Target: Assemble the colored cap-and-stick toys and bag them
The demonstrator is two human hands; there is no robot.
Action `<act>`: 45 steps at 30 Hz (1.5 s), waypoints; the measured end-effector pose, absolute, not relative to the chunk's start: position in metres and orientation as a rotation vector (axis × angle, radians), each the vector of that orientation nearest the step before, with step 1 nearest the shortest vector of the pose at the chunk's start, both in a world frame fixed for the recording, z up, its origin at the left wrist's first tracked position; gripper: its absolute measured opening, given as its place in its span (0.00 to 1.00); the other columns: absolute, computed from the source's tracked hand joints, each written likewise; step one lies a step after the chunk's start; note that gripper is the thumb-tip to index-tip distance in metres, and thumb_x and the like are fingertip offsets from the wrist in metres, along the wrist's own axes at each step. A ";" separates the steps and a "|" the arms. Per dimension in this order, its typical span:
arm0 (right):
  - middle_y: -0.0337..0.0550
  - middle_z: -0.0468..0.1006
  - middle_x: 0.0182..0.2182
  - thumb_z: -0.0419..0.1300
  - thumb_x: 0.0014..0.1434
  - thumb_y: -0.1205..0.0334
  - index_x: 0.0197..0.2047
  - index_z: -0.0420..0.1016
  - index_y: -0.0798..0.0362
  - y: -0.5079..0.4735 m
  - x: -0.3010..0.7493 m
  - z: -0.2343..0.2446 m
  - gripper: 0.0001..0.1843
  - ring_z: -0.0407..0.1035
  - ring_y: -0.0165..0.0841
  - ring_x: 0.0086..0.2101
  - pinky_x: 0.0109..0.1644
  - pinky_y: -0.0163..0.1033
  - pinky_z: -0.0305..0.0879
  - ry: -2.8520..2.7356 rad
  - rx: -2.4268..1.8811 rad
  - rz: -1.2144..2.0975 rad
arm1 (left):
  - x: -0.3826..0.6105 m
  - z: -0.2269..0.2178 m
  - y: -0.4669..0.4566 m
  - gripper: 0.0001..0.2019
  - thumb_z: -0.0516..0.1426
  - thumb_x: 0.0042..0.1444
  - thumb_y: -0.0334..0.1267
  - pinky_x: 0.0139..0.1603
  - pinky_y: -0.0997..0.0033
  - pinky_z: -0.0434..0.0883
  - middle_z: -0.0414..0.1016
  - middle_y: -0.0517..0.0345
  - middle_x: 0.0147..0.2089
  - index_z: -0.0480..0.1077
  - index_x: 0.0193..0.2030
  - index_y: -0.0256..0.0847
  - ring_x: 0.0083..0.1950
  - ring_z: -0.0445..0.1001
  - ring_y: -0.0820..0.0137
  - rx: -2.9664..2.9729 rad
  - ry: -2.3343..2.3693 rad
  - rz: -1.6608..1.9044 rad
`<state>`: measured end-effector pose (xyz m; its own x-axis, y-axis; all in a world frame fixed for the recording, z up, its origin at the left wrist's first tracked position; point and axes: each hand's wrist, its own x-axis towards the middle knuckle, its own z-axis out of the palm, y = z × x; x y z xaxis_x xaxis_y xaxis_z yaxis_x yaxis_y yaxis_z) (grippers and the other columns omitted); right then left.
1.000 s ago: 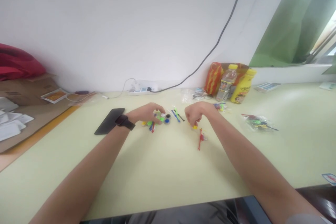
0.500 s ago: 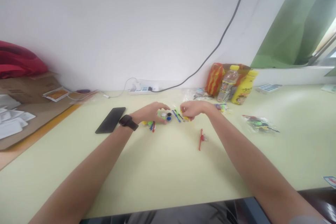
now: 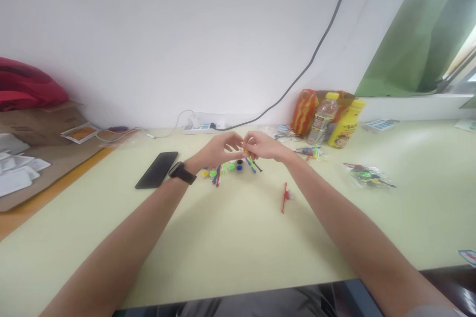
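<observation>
My left hand and my right hand meet a little above the pale yellow table, fingertips pinched together on a small yellow piece held between them. A dark watch is on my left wrist. Below the hands lies a scatter of small coloured plastic parts: green, blue and black discs and thin sticks. A red stick piece lies alone nearer to me on the right.
A black phone lies left of the hands. By the wall are a power strip with a cable, two bottles and a snack bag. A clear bag of parts lies at right. Cardboard and white trays sit at far left.
Both hands have lifted off the table and come together. My right hand moved left from the red stick carrying the yellow piece; my left hand left the pile of parts.
</observation>
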<state>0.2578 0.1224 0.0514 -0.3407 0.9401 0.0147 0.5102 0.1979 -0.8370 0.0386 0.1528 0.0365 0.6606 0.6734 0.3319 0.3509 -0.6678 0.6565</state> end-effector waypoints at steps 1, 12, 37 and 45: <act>0.37 0.79 0.25 0.58 0.73 0.63 0.39 0.65 0.50 0.123 0.255 0.050 0.07 0.73 0.29 0.25 0.31 0.32 0.70 -1.865 -1.307 1.097 | 0.041 0.038 0.152 0.22 0.67 0.59 0.55 0.51 0.62 0.79 0.83 0.50 0.48 0.75 0.51 0.41 0.48 0.83 0.62 2.278 0.756 0.810; 0.40 0.80 0.30 0.62 0.61 0.71 0.42 0.70 0.52 0.125 0.254 0.043 0.07 0.76 0.31 0.31 0.38 0.35 0.73 -1.688 -1.156 1.396 | 0.037 0.041 0.152 0.17 0.70 0.57 0.49 0.45 0.67 0.79 0.84 0.50 0.42 0.77 0.43 0.38 0.44 0.83 0.63 2.150 0.678 0.696; 0.44 0.84 0.34 0.63 0.61 0.71 0.47 0.69 0.53 0.134 0.257 0.023 0.12 0.81 0.33 0.36 0.47 0.39 0.79 -1.634 -1.024 1.571 | 0.038 0.044 0.148 0.16 0.66 0.57 0.51 0.35 0.68 0.80 0.85 0.50 0.41 0.79 0.43 0.41 0.39 0.83 0.63 2.276 0.865 0.659; 0.37 0.77 0.31 0.55 0.65 0.64 0.42 0.67 0.51 0.132 0.251 0.023 0.02 0.71 0.27 0.29 0.32 0.30 0.67 -1.883 -1.286 1.255 | 0.039 0.044 0.147 0.18 0.67 0.56 0.54 0.33 0.69 0.78 0.85 0.50 0.39 0.78 0.40 0.40 0.36 0.82 0.63 2.248 0.833 0.631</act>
